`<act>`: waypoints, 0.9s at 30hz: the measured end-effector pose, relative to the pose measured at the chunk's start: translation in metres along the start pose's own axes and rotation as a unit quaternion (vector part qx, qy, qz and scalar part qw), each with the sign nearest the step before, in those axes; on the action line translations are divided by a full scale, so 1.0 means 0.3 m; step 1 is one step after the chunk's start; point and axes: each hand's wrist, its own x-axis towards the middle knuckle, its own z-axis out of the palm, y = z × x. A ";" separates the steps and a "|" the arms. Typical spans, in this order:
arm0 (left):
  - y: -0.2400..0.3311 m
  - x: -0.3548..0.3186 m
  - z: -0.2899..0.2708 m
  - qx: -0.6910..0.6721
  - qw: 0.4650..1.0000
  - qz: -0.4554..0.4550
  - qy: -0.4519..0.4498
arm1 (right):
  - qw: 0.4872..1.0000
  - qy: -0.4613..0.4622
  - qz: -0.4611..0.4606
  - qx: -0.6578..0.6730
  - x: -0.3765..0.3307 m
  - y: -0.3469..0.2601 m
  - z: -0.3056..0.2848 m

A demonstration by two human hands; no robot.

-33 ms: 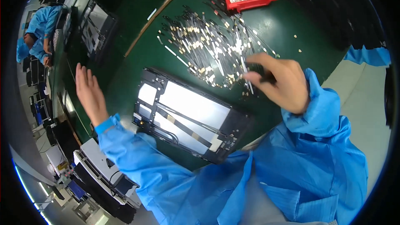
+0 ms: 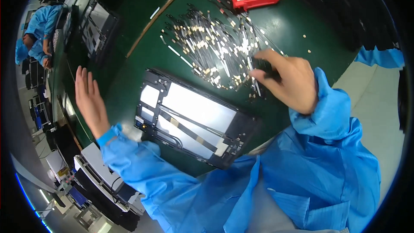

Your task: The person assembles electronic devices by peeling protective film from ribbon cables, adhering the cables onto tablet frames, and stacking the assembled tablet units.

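An opened flat black electronic device (image 2: 196, 112) lies tilted on the green table in front of me, showing silver panels and dark ribbon cables. Beyond it spreads a heap of thin black cable strips (image 2: 207, 39) with white and gold ends. My right hand (image 2: 289, 77) hovers at the heap's right edge. Its thumb and index finger are apart beside a pale strip (image 2: 254, 75), and I see nothing gripped between them; the other fingers are curled and partly hidden. My left hand (image 2: 91, 101) is raised left of the device, fingers stretched out and holding nothing.
A red bin (image 2: 261, 2) full of small white pieces stands at the far edge. A brown strip (image 2: 161, 17) runs across the table at the far left, near a second black device (image 2: 99, 28). Co-workers in blue (image 2: 43, 21) sit at the upper left.
The whole view has shifted very slightly. Both hands keep nearly the same place, and nothing is seen picked up or let go.
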 end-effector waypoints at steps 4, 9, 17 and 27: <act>0.075 -0.272 0.002 0.066 0.995 0.029 -0.076 | 0.990 -0.033 0.028 -0.135 0.049 0.042 0.033; 0.035 -0.668 -0.005 0.092 0.978 -0.014 -0.185 | 0.987 -0.076 0.013 -0.138 0.091 0.042 0.033; 0.043 -0.963 0.211 -0.171 0.952 -0.148 -0.207 | 0.962 -0.138 0.031 0.232 0.002 -0.035 -0.036; 0.049 -1.014 0.275 -0.214 0.914 -0.270 -0.213 | 0.912 -0.244 -0.092 0.318 -0.177 -0.196 0.071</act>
